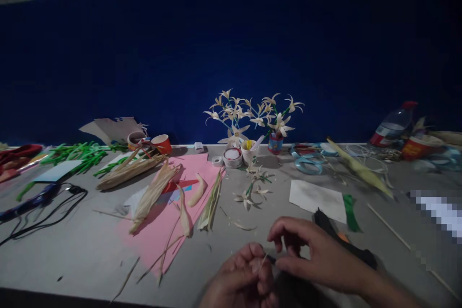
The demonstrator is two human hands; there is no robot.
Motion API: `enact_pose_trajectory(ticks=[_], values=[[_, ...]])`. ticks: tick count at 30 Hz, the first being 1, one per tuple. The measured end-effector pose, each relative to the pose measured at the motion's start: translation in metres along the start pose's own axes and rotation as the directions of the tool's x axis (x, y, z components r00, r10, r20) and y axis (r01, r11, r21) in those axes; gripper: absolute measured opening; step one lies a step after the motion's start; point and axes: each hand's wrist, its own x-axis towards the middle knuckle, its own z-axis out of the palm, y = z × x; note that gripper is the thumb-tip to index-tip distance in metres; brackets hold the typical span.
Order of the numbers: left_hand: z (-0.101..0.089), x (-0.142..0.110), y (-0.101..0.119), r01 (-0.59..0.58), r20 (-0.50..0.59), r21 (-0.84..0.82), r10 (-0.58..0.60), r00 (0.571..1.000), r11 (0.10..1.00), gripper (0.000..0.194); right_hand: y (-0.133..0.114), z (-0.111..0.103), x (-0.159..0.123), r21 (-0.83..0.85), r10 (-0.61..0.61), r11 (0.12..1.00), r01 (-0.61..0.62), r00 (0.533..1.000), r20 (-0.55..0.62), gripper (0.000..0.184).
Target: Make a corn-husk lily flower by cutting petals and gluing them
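My left hand (pixel 247 274) is low in the middle, its fingers pinched together on a thin pale strip (pixel 264 259). Just to the right, my right hand (pixel 306 252) hovers with curved fingers apart and nothing visible between them. Beside and partly behind it lies a black tool (pixel 325 224) with an orange part, its kind unclear. Ahead of my hands, small pale husk flowers (pixel 246 199) on green stems rest on the table. Further back, more husk flowers (pixel 234 110) stand in cups. Dried corn husks (pixel 155 197) lie to the left.
Pink paper sheets (pixel 144 245) lie under the husks. Green fuzzy stems (pixel 81 154) are piled at back left, near a black cord (pixel 84 197). A white card (pixel 317 199), blue ribbon (pixel 308 166), thin stick (pixel 390 228) and plastic bottle (pixel 393 125) are on the right.
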Motion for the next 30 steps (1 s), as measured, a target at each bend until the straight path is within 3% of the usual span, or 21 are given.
enact_pose_trajectory(ticks=[3,6,8,9,10,12,14,16,24,30], values=[[0.008,-0.001,0.000,0.075,-0.042,-0.055,-0.078,0.996,0.996,0.026,-0.009,0.010,0.001,0.287,-0.041,0.956,0.058,0.997,-0.065,0.006],[0.007,0.002,-0.002,0.078,-0.071,0.006,-0.078,0.994,0.997,0.027,-0.011,0.017,0.001,0.254,-0.026,0.965,0.059,0.991,-0.130,0.014],[0.002,0.005,-0.001,-0.046,-0.084,0.204,0.064,0.994,0.978,0.024,-0.010,0.019,0.000,0.172,-0.032,0.983,0.061,0.986,-0.166,0.016],[0.000,0.006,0.000,-0.137,-0.076,0.362,0.175,0.982,0.922,0.024,-0.009,0.019,-0.001,0.123,-0.039,0.990,0.062,0.983,-0.179,0.015],[-0.001,0.007,0.002,-0.223,-0.056,0.545,0.301,0.952,0.808,0.024,-0.007,0.019,-0.001,0.074,-0.049,0.995,0.064,0.980,-0.194,0.015],[0.000,0.009,0.008,-0.269,0.035,0.857,0.470,0.882,0.440,0.019,-0.004,0.020,0.000,-0.008,-0.064,0.998,0.064,0.973,-0.223,0.013],[0.005,0.014,0.016,-0.215,0.137,0.973,0.531,0.836,0.089,0.016,0.000,0.021,0.003,-0.055,-0.078,0.996,0.065,0.960,-0.270,0.012],[0.010,0.022,0.024,-0.185,0.207,0.978,0.548,0.810,-0.094,0.014,0.005,0.022,0.010,-0.057,-0.085,0.996,0.071,0.946,-0.313,0.010],[0.016,0.069,0.048,-0.216,0.353,0.933,0.613,0.707,-0.289,0.014,0.026,0.010,0.051,-0.050,-0.123,0.992,0.114,0.867,-0.483,0.013],[0.003,0.088,0.051,-0.177,0.440,0.885,0.648,0.622,-0.431,0.015,0.043,0.017,0.064,-0.143,-0.200,0.979,0.143,0.800,-0.565,0.015]])
